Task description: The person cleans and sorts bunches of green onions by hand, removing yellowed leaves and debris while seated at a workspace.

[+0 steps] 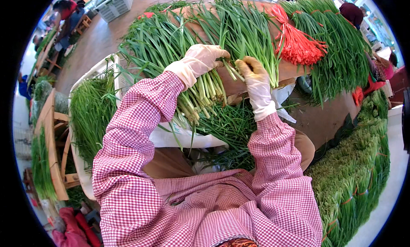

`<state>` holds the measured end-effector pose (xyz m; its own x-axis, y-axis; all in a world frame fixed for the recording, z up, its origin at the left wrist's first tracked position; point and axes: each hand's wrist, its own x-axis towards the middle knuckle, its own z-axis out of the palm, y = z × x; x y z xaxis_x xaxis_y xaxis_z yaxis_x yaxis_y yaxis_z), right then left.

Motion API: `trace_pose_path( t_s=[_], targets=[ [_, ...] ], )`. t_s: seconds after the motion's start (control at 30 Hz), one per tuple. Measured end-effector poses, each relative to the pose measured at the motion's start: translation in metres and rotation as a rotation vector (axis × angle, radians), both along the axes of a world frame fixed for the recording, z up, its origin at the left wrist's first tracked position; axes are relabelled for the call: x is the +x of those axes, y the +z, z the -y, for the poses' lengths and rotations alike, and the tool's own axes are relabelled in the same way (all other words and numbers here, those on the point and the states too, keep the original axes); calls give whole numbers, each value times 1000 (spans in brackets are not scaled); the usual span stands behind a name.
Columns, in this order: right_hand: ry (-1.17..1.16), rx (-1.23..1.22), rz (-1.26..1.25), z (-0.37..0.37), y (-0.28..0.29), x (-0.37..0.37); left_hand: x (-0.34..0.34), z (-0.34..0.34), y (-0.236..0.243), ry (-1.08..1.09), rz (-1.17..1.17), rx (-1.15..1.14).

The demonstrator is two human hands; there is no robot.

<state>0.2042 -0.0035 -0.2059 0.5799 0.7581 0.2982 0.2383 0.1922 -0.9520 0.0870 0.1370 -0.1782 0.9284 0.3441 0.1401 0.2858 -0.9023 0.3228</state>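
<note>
White-gloved, my left hand (pixel 197 63) is above a heap of long green garlic chives (pixel 160 46) on the brown table (pixel 294 70). Its fingers are closed on the upper part of a few pale stalks (pixel 232 71). From the right, my right hand (pixel 257 80), in a glove stained yellow at the fingertips, pinches the lower part of the same stalks. Just beyond the hands lies a second, neater row of chives (pixel 243 31), leaves pointing away. Cut stalk ends of the heap hang over the near table edge below my left hand.
Red ties (pixel 294 38) lie in a bunch on the table, left of tied chive bundles (pixel 337 46). A white crate (pixel 96 68) of greens stands at left. Loose leaves (pixel 230 127) fill my lap area. More bundles (pixel 354 166) are stacked at right. Other people work farther off.
</note>
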Motion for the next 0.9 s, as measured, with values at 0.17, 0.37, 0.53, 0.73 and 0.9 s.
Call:
trace_pose_path(
  t_s=[0.17,0.37,0.53,0.73,0.9],
  targets=[
    [600,-56,-265,95,43,5,-7,5,4,16,48,-37],
    [156,-617,851,125,40,0,-7,6,1,13,154,34],
    [116,-571,567,51,35,-4,-9,9,5,55,85,43],
    [261,-381,-20,29,11,-7,-12,7,1,-25,155,23],
    [305,-505,-230,25,16,-9,-10,7,-3,-81,139,-55]
  ],
)
